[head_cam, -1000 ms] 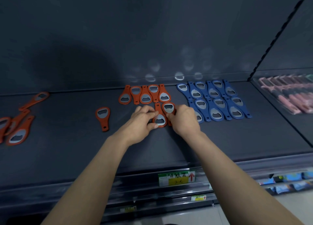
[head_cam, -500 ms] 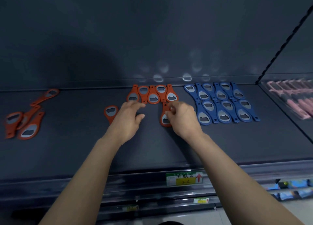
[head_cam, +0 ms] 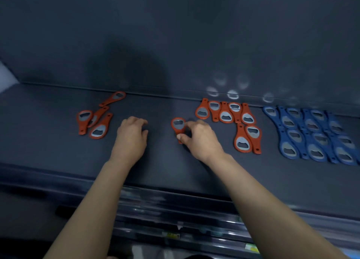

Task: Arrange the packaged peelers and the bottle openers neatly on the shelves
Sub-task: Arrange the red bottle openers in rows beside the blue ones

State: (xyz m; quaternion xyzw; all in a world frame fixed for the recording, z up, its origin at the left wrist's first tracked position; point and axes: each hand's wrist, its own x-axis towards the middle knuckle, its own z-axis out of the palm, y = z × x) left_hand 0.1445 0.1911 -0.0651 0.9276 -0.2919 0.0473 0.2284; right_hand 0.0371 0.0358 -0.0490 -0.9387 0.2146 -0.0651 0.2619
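Center of frame, on the shelf (head_cam: 58, 151): right hand (head_cam: 202, 140) pinches a lone orange opener (head_cam: 178, 124), thumb at the handle, fingers by the head, so that grip is closed on it. Left hand (head_cam: 132, 137) just left, fingers loosely curled, grip empty. Loose orange pile (head_cam: 93, 122) at left; orange rows (head_cam: 226, 113) right of center; blue rows (head_cam: 311, 136) far right, blurred.

A dark grey flat shelf (head_cam: 58, 151) is stretching across the view; a matte dark back panel (head_cam: 175, 34) is rising behind it, catching pale glints; a glossy rail (head_cam: 175, 202) is edging its front.
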